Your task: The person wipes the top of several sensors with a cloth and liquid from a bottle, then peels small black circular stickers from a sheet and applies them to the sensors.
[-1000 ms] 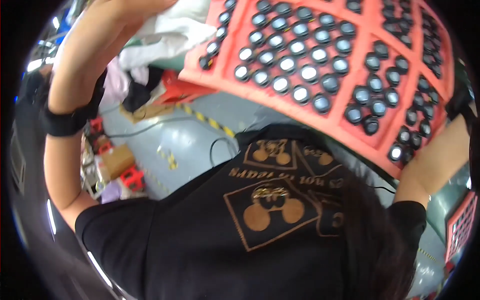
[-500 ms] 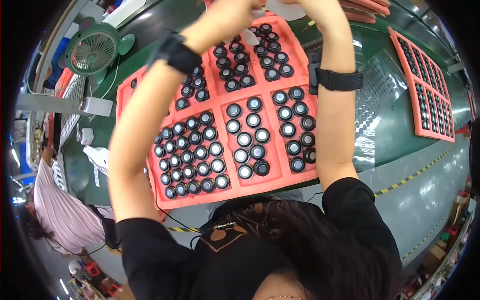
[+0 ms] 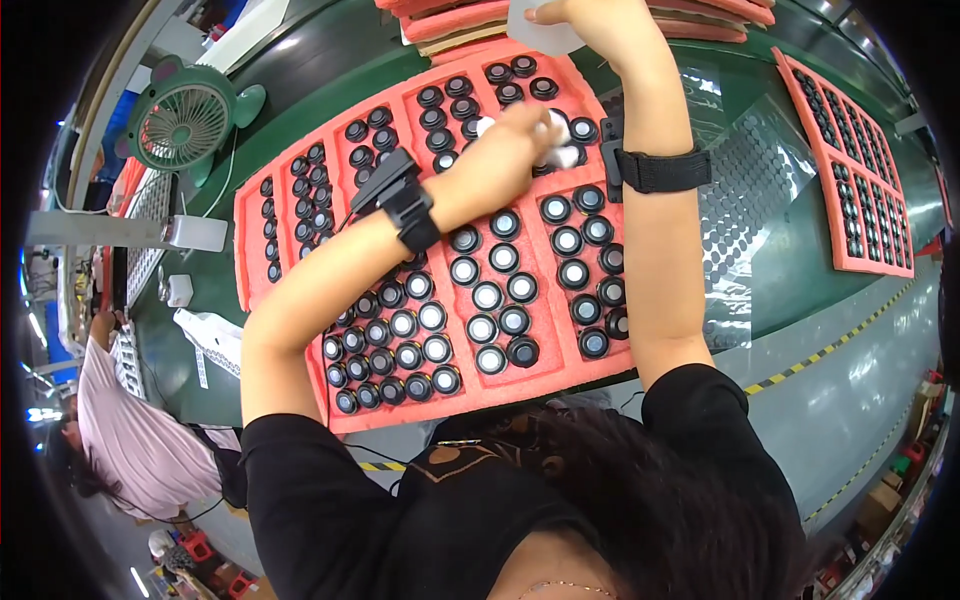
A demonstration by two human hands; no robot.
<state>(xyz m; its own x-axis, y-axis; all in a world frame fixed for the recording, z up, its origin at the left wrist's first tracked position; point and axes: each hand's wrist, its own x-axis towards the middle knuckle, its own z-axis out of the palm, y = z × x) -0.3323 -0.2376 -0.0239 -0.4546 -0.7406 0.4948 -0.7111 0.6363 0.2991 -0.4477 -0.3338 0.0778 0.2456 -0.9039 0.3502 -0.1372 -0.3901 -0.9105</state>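
Observation:
A large pink foam tray lies before me, its compartments holding rows of black round parts with pale discs on top. My left hand reaches over the tray's far middle, its fingers bent down among the black parts. White coverings show at its fingertips, which are smeared by motion; whether they grip a part cannot be made out. At the far edge, beyond the tray, my right hand is partly cut off by the frame. Its fingers pinch a translucent whitish sheet.
Stacked pink trays stand behind the tray. Clear sheets with round dots lie to its right, near another filled pink tray. A green fan stands at far left. Further left, a person in a pale top sits.
My left hand has come from the far edge back toward me and down over the tray's black parts. My right hand stays at the far edge, shifted slightly left with the translucent sheet.

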